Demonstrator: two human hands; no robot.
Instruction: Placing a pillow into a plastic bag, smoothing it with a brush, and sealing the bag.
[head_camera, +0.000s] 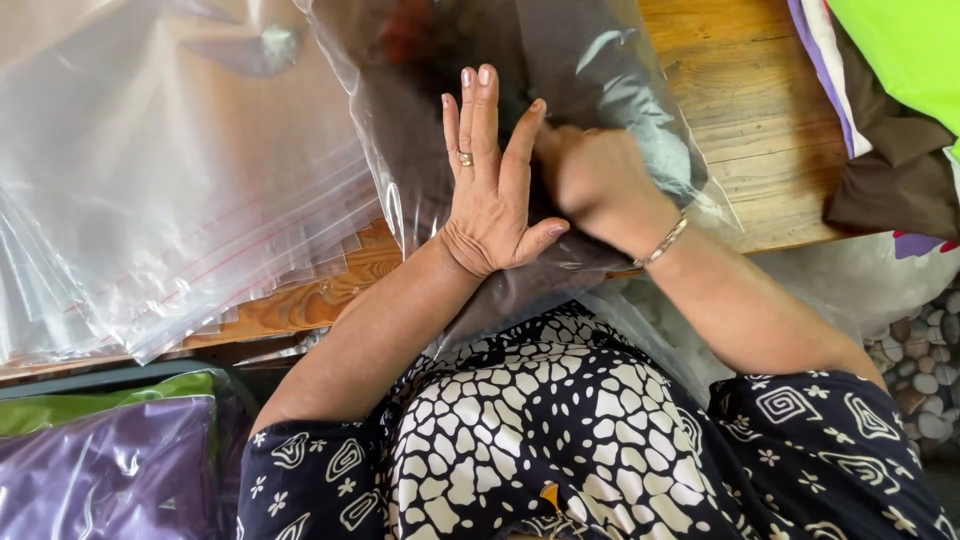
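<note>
Patterned dress (560, 440) nearest; left hand (490, 190), fingers flat, presses a filled clear bag (600, 90) on the wooden table (750, 120). Right hand (590, 175) curls, grasping it. Bag's long axis runs away from her.

Stacked clear bags (150, 200) — pebbles (925, 360) — purple packet (100, 470).

Packaging noted: three items.
Clear plastic bag (600, 110), dark contents, centre of counter (760, 130); stack of empty clear zip bags (160, 200) with red seal lines, left; purple and green packaged goods (100, 460) at lower left.
</note>
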